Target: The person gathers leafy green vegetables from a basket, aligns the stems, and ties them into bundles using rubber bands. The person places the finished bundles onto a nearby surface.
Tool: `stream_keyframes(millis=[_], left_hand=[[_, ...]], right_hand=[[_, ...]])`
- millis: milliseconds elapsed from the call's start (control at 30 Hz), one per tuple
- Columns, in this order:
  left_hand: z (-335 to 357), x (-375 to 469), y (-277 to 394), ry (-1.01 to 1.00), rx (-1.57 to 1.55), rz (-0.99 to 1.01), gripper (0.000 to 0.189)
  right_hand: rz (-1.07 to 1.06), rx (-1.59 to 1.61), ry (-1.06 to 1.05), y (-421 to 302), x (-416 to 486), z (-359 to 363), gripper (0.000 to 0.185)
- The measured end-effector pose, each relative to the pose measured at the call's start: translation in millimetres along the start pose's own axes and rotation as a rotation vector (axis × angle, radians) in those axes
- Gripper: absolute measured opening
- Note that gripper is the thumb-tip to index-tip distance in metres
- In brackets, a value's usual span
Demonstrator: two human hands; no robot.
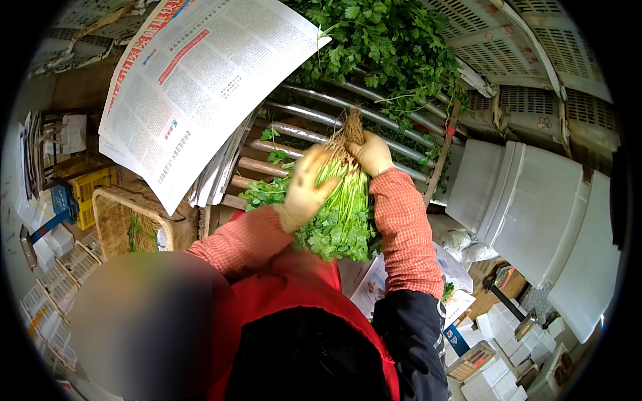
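Observation:
A bunch of leafy green herb, like cilantro (341,205), lies with its brown roots away from me and its leaves toward my red apron (296,280). My right hand (372,153), in a pale glove, grips the bunch at the root end. Blurred by motion, my left hand (308,188), gloved the same, lies over the left side of the stems with its thumb across them; whether it grips them is unclear. Beneath is a rack of metal bars (311,115). A larger heap of the same greens (381,45) covers the rack's far part.
Stacked newspapers (210,85) cover the rack's left side. A dirty plastic basket (103,215) with plant scraps and a yellow crate (93,193) stand at left. White foam boxes (531,200), slotted crates (506,55) and a scale (471,361) are at right. A blurred round patch hides the lower left.

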State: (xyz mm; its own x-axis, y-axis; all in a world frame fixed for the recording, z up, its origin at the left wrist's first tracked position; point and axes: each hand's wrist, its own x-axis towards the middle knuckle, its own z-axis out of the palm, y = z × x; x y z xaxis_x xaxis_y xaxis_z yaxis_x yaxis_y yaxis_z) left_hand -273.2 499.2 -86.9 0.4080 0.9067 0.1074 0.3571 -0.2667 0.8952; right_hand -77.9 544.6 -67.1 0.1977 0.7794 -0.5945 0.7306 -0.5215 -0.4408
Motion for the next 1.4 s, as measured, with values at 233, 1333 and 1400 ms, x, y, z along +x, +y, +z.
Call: stream_keyframes(millis=[233,1333,1400], left_hand=[[-28.3,27.8,-6.6,-0.354,0.35,-0.327,0.031],[7.0,-6.4,8.2,-0.069,0.134,-0.129,0.087],[4.2,-5.0,14.0,-0.127,0.144,-0.199,0.09]], right_hand=[[-0.077,0.249,0.053,22.1,1.1,12.0,0.042],[-0.197,0.389,-0.498,-13.1,1.5,-13.2,0.043],[-0.27,0.311,-0.421,-13.9,-4.5,-5.1,0.046]])
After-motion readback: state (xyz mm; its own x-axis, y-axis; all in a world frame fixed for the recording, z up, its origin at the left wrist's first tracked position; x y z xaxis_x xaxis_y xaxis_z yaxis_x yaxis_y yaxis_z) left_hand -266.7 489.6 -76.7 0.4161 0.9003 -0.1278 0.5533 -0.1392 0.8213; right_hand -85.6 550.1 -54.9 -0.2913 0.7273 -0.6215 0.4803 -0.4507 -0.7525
